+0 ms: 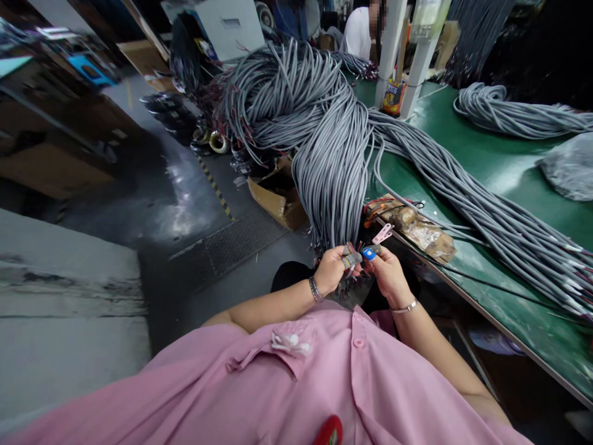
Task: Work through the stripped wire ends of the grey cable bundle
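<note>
A thick bundle of grey cables hangs off the edge of the green table down to my lap. My left hand is closed round the end of one grey cable, with its thin coloured wires sticking out. My right hand is closed on a small pink tool, its thumb wearing a blue finger cover, and touches the same cable end. Both hands meet just under the hanging cable ends.
More grey cable runs along the table and another coil lies at the back. A crumpled bag sits on the table edge. A cardboard box stands on the floor. A person in white works beyond.
</note>
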`<state>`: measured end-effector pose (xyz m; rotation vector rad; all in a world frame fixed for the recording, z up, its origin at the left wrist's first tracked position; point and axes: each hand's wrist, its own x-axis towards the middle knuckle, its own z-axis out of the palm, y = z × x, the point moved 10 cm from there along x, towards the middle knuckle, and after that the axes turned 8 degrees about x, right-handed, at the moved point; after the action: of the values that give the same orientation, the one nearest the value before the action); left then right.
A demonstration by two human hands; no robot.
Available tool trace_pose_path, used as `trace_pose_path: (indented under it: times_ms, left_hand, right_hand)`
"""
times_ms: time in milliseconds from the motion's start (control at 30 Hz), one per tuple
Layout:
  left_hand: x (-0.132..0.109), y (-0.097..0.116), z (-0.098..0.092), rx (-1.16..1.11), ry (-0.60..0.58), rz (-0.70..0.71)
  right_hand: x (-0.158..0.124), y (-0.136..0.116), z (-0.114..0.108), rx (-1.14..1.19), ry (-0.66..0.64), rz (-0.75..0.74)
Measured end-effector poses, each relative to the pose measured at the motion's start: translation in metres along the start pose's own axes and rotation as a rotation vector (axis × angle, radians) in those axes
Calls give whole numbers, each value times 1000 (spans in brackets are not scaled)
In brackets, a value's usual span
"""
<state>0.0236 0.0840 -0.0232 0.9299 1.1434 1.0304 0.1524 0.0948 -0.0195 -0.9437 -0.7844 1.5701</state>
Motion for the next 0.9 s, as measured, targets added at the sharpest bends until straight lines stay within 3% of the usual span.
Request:
trace_pose_path:
  times_ms: [267,567,767,900]
  left_hand:
    - [-2,3,7,26,-46,8]
    - [-3,-1,0,10,26,33]
    - [-3,5,-3,10,45,54]
    - [-3,13,-6,-25,41,90]
  right_hand:
    - [0,-2,7,-48,-6,0]
    - [-1,7,0,38,83,-19]
    - [-5,8,10,85,-20,52]
    - [-4,7,-5,208,-21,78]
